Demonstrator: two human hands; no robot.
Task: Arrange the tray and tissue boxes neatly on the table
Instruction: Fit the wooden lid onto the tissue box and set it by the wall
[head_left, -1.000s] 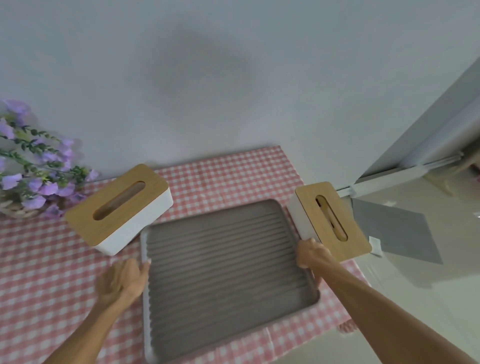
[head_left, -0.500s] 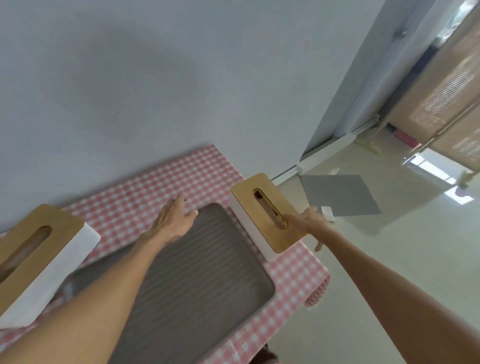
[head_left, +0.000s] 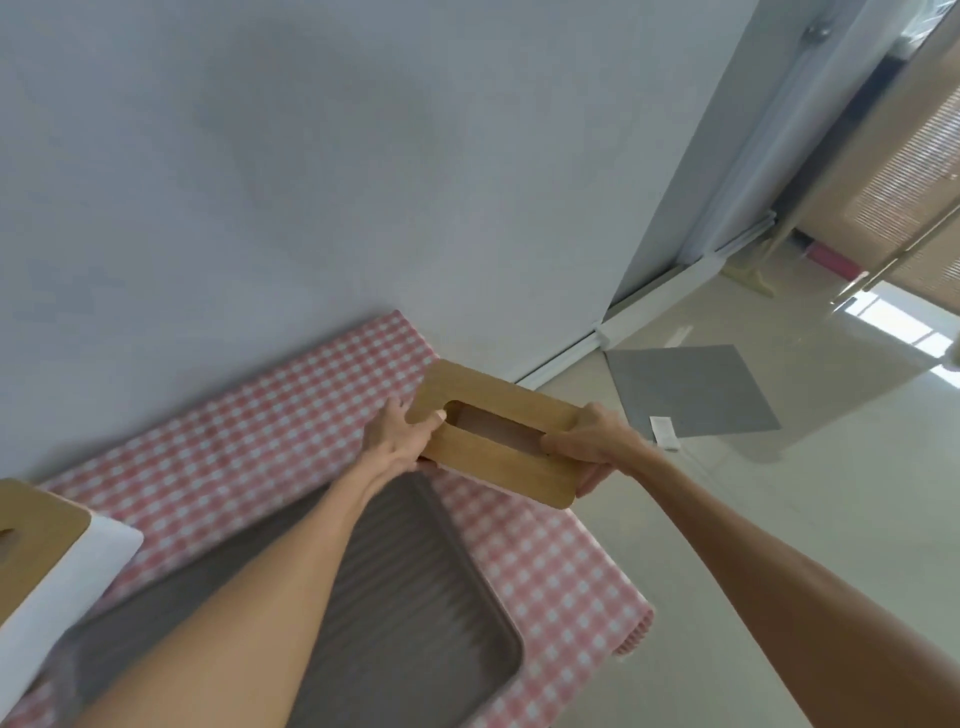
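Observation:
A tissue box with a wooden slotted lid (head_left: 493, 467) is at the table's right end, gripped at both short ends. My left hand (head_left: 397, 436) clasps its left end, thumb at the slot. My right hand (head_left: 592, 441) holds its right end, fingers wrapped under the edge. The box looks tilted; whether it touches the cloth is hidden. A grey ribbed tray (head_left: 415, 623) lies below it on the pink checked tablecloth (head_left: 234, 447), partly covered by my left forearm. A second tissue box, white with a wooden lid (head_left: 47, 561), sits at the left edge of view.
The table stands against a pale wall (head_left: 363, 182). Its right end and front edge drop off to a glossy tiled floor (head_left: 779, 519). A grey mat (head_left: 685, 389) with a small white item lies on the floor to the right.
My left hand has crossed over the tray and taken hold of the right tissue box's left end. My right hand now grips its right end. The view has swung right.

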